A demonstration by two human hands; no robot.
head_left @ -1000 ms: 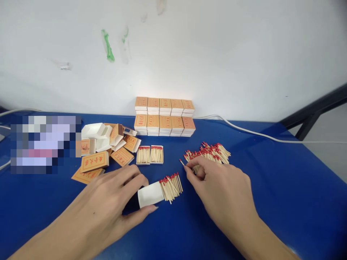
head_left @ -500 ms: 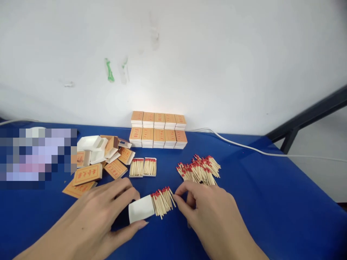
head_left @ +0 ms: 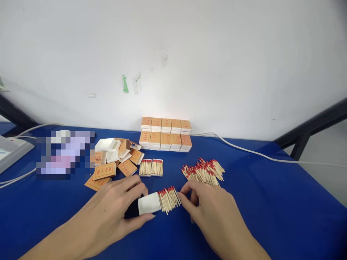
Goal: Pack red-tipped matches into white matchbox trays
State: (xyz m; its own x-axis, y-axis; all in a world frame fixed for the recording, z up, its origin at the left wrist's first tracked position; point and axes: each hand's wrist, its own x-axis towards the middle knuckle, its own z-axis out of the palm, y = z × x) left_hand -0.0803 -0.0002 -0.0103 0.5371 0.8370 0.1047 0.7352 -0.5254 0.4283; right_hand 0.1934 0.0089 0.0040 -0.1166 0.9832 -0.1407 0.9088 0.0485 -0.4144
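Note:
A white matchbox tray (head_left: 149, 203) lies on the blue table, its plain side up. My left hand (head_left: 119, 202) closes around it, fingers at the far edge and thumb along the near edge. From the tray's right end juts a small row of red-tipped matches (head_left: 169, 200). At the right edge of that row, my right hand (head_left: 207, 204) has thumb and index finger pinched together; whether a match is between them cannot be seen. Beyond the right hand spreads a loose pile of matches (head_left: 203, 171). Two filled trays (head_left: 151, 168) stand side by side behind the left hand.
Stacked orange matchboxes (head_left: 166, 140) stand in two rows against the wall. Left of them lies a heap of empty sleeves and trays (head_left: 114, 155). A blurred-out object (head_left: 65, 155) and white cables (head_left: 17, 177) lie farther left; another cable (head_left: 244, 148) runs at the right.
The view has turned left, so everything appears farther right and more of the table's left side shows. Both hands keep their places at the tray and matches.

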